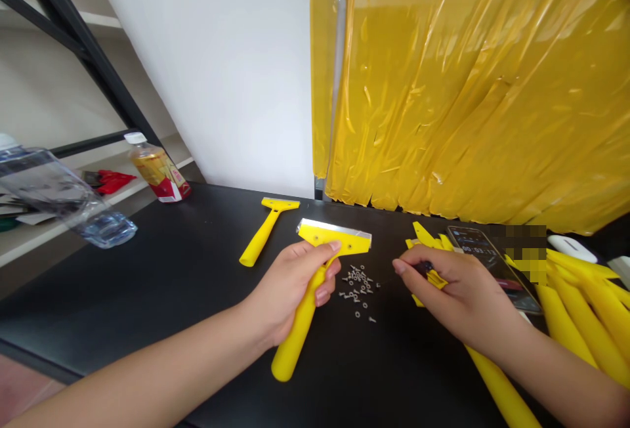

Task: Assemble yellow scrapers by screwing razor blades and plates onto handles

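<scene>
My left hand point(305, 283) is closed around the neck of a yellow scraper point(295, 342), its thumb on the head. The scraper's wide head points away from me, with a metal blade along its far edge and two small holes or screws showing. My right hand point(453, 290) is pinched around a dark, slim tool point(426, 268), apparently a screwdriver, mostly hidden by the fingers. Between my hands, small screws and nuts point(357, 287) lie scattered on the black table point(197, 270). A second yellow scraper point(268, 231) rests on the table beyond my left hand.
Several yellow scraper handles point(581, 310) are piled at the right, with yellow head pieces point(426, 234) nearby. A phone point(472, 244) showing a timer lies behind my right hand. A drink bottle point(157, 169) and a clear bottle point(63, 192) are at left. Yellow plastic sheeting point(467, 86) hangs behind.
</scene>
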Demonstrator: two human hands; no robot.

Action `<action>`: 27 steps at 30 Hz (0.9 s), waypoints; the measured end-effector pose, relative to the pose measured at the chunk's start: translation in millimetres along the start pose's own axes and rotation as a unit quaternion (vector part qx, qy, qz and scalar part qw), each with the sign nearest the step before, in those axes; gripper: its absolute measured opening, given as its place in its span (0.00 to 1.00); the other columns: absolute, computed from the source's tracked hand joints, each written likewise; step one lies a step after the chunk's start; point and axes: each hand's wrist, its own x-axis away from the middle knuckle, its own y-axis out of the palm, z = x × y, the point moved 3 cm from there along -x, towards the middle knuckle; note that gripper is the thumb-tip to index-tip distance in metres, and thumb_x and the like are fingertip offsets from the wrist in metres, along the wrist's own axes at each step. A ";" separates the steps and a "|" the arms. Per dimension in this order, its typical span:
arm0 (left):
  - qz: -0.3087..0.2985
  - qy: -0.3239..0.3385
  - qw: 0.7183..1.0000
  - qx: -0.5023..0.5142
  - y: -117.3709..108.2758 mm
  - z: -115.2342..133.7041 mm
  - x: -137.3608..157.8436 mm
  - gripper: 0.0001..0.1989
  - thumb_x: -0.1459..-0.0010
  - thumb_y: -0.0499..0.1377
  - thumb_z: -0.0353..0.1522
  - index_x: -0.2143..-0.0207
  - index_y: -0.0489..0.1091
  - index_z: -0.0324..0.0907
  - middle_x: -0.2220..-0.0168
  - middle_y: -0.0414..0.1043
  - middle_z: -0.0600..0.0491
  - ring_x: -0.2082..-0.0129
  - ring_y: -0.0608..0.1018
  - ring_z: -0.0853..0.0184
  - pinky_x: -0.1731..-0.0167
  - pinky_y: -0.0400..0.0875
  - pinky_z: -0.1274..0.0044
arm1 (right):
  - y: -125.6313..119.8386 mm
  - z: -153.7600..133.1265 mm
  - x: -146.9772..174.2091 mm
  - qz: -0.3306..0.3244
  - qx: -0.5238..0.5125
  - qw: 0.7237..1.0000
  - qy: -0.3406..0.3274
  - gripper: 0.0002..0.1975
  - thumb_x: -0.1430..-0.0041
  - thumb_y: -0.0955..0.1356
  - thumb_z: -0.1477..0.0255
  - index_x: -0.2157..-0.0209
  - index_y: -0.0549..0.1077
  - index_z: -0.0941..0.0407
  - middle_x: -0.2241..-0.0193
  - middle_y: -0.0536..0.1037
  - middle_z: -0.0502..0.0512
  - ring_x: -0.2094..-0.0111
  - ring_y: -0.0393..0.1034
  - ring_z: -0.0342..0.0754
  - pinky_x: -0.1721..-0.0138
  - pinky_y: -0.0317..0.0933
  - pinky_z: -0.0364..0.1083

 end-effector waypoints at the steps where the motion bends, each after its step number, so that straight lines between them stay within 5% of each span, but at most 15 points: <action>1: -0.001 0.000 1.000 -0.002 0.0 -0.1 0.1 0.20 0.35 0.63 0.43 0.75 0.66 0.41 0.79 0.63 0.59 0.83 0.62 0.76 0.78 0.55 0.78 | 0.2 0.9 -0.5 -0.002 0.003 1.000 0.004 0.15 0.27 0.65 0.61 0.68 0.76 0.51 0.78 0.75 0.45 0.76 0.69 0.44 0.74 0.61 0.43; 10: 0.033 0.017 0.997 -0.072 -2.6 -2.6 -2.9 0.20 0.35 0.63 0.43 0.77 0.68 0.41 0.80 0.65 0.56 0.80 0.68 0.71 0.73 0.63 0.76 | -18.8 -13.5 8.0 0.065 0.005 0.997 -0.030 0.09 0.29 0.68 0.64 0.65 0.77 0.49 0.73 0.80 0.46 0.73 0.76 0.44 0.72 0.65 0.43; 15: 0.041 0.004 0.996 -0.076 -2.1 -4.1 -1.1 0.20 0.37 0.64 0.43 0.77 0.68 0.41 0.81 0.64 0.57 0.80 0.65 0.72 0.74 0.59 0.76 | -38.0 -39.7 21.6 0.140 -0.035 0.983 -0.116 0.05 0.31 0.68 0.70 0.62 0.75 0.46 0.73 0.80 0.46 0.73 0.76 0.46 0.72 0.67 0.45; 19: 0.031 0.007 0.995 -0.094 0.4 -5.2 1.6 0.21 0.36 0.63 0.43 0.78 0.68 0.41 0.81 0.64 0.57 0.80 0.64 0.72 0.74 0.60 0.76 | -35.3 -45.9 24.3 0.105 -0.009 0.981 -0.163 0.07 0.32 0.68 0.73 0.56 0.74 0.45 0.68 0.82 0.50 0.66 0.80 0.51 0.64 0.72 0.49; 27: 0.031 0.021 0.992 -0.121 4.0 -6.0 2.3 0.22 0.38 0.65 0.45 0.79 0.67 0.42 0.83 0.62 0.58 0.80 0.63 0.71 0.74 0.60 0.76 | -29.8 -46.2 20.2 0.088 0.043 0.976 -0.196 0.06 0.29 0.66 0.72 0.56 0.72 0.46 0.67 0.83 0.50 0.65 0.81 0.49 0.65 0.73 0.47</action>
